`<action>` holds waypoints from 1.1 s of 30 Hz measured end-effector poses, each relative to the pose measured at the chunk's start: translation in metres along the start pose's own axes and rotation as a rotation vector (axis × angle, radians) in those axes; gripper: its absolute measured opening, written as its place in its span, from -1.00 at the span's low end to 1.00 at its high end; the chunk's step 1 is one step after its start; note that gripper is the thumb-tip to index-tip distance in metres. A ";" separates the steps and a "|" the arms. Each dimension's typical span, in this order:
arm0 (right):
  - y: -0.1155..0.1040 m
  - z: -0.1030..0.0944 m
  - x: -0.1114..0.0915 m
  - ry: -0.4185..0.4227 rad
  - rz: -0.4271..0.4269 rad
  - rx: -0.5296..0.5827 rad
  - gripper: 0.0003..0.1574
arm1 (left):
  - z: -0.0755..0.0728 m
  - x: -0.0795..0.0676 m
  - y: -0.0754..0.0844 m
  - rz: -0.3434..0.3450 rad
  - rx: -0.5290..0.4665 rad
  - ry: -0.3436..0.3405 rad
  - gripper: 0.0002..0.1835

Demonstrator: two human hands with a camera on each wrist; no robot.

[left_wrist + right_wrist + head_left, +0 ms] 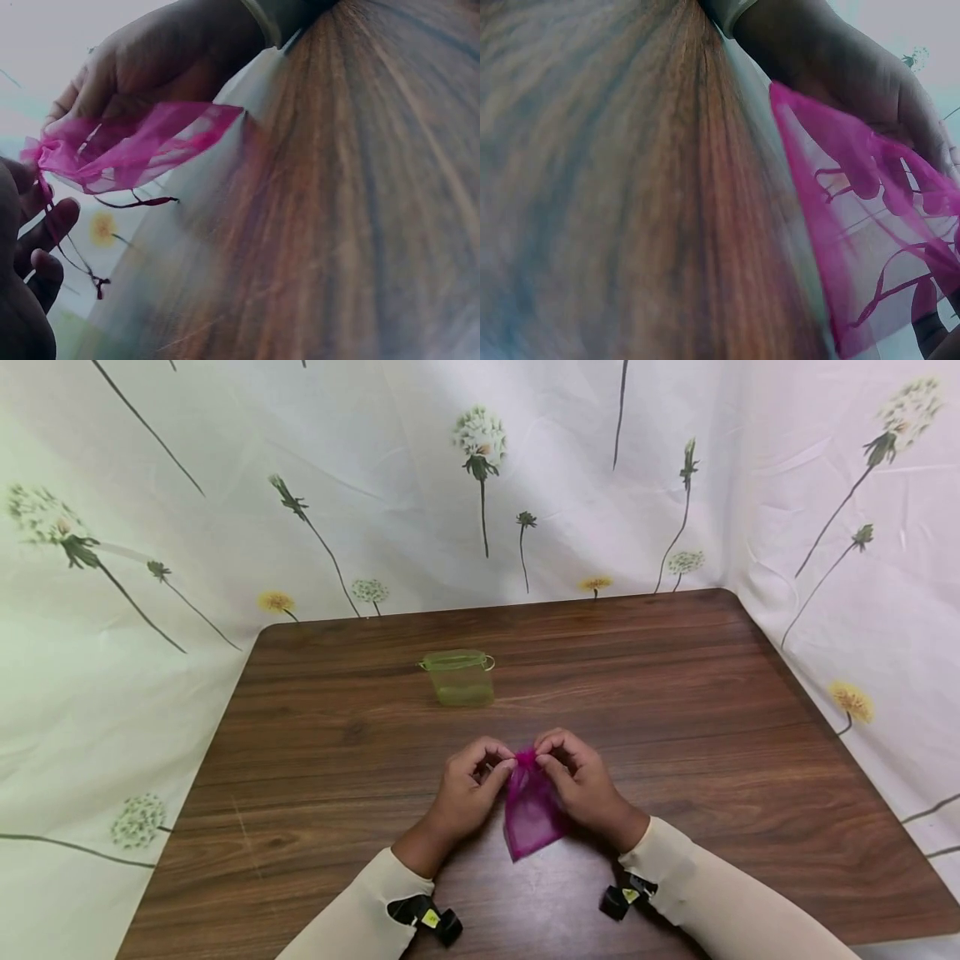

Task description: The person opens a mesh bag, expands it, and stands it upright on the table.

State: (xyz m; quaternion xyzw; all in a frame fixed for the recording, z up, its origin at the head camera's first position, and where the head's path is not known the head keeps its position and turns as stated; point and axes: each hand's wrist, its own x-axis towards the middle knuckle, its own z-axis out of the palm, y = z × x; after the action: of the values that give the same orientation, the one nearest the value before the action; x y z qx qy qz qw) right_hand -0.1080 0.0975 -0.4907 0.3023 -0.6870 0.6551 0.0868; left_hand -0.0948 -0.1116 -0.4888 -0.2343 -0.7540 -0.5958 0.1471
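A sheer magenta drawstring pouch (532, 818) is held up over the table between both hands, its neck gathered at the top. My left hand (461, 789) pinches the gathered neck from the left with thumb and forefinger. From the other side, my right hand (592, 789) pinches the same neck, its fingertips close to the left ones. The pouch's body hangs down toward me and looks flat. Thin dark cords (97, 281) dangle from the pouch in the left wrist view. Beyond the hands, a sheer green drawstring pouch (462, 683) lies on the table with cord loops at its sides.
The brown wood-grain table (315, 777) reaches back to a white cloth (412, 502) printed with dandelions, which also hangs at both sides. Black wrist devices (448, 927) sit at the cream sleeves (360, 910).
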 end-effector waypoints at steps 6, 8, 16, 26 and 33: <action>0.004 -0.001 0.003 -0.019 -0.044 -0.057 -0.86 | -0.004 0.003 -0.003 0.017 -0.013 -0.003 -0.90; 0.005 -0.003 0.005 -0.008 -0.051 -0.077 -0.86 | -0.007 0.006 -0.005 0.031 -0.006 0.002 -0.90; 0.004 -0.007 0.008 0.013 -0.030 -0.072 -0.90 | -0.016 0.009 -0.005 -0.013 -0.024 -0.029 -0.94; -0.002 -0.010 0.004 -0.041 0.100 0.061 -0.91 | -0.016 0.008 -0.002 -0.104 -0.059 -0.040 -0.93; -0.004 -0.008 0.004 -0.046 0.134 -0.029 -0.95 | -0.015 0.006 0.001 -0.122 -0.057 -0.028 -0.92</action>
State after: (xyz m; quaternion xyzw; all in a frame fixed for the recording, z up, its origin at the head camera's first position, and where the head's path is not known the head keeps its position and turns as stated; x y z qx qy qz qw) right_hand -0.1118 0.1044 -0.4840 0.2693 -0.7169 0.6423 0.0313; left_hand -0.1005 -0.1249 -0.4815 -0.2004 -0.7514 -0.6217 0.0933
